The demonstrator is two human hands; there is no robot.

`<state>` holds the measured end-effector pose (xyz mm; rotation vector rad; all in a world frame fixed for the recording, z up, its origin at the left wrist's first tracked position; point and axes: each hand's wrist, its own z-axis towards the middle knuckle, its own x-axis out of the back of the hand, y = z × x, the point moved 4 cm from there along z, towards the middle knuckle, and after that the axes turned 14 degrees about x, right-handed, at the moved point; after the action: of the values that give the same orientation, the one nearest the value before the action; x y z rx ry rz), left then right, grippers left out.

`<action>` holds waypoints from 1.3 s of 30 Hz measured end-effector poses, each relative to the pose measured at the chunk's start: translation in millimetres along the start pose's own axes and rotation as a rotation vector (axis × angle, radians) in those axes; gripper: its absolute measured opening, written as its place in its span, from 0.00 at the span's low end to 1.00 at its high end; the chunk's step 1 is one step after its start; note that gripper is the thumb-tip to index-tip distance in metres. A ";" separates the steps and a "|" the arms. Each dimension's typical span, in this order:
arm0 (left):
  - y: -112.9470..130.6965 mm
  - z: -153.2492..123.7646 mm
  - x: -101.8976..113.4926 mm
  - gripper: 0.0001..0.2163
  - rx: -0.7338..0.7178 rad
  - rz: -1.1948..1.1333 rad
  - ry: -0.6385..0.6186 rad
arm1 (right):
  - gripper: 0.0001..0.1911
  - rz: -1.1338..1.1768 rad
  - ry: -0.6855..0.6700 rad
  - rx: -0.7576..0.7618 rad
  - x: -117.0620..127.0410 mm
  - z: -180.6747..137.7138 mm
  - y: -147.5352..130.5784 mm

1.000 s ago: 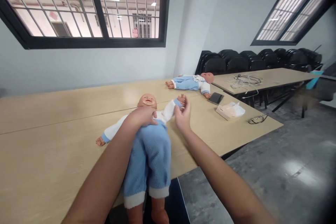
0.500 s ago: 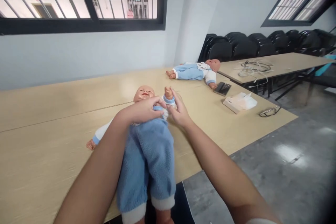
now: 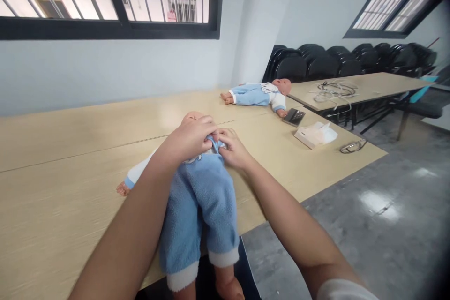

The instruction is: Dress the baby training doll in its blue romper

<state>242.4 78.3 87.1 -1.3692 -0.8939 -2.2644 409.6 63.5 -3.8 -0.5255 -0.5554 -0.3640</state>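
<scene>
A baby doll (image 3: 200, 197) in a blue fleece suit with white sleeves lies on its back on the light wooden table (image 3: 70, 159), its legs hanging over the near edge. My left hand (image 3: 191, 138) rests over the doll's chest and covers most of its face, fingers curled onto the blue cuff of the doll's arm. My right hand (image 3: 234, 149) meets it from the right, pinching the same cuff and folded arm at the chest. The doll's other arm stretches out to the left, its small hand (image 3: 123, 189) on the tabletop.
A second doll (image 3: 258, 95) in matching clothes lies at the table's far corner. Near it are a black phone (image 3: 294, 116), a tissue pack (image 3: 315, 134) and glasses (image 3: 352, 146). Another table with cables (image 3: 333, 90) and stacked black chairs (image 3: 351, 58) stand at the right.
The doll's right arm, held outstretched a second ago, has been folded in onto its chest. Both my hands have come together there, and my left hand now hides most of the face.
</scene>
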 end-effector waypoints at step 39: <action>-16.7 -7.4 -8.4 0.16 0.199 -0.083 -0.236 | 0.14 1.058 0.348 -0.518 -19.0 -3.9 -7.3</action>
<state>231.8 85.5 71.6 -1.5530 -1.2378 -2.0333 392.7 58.9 -15.0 -1.1417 0.2093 0.4293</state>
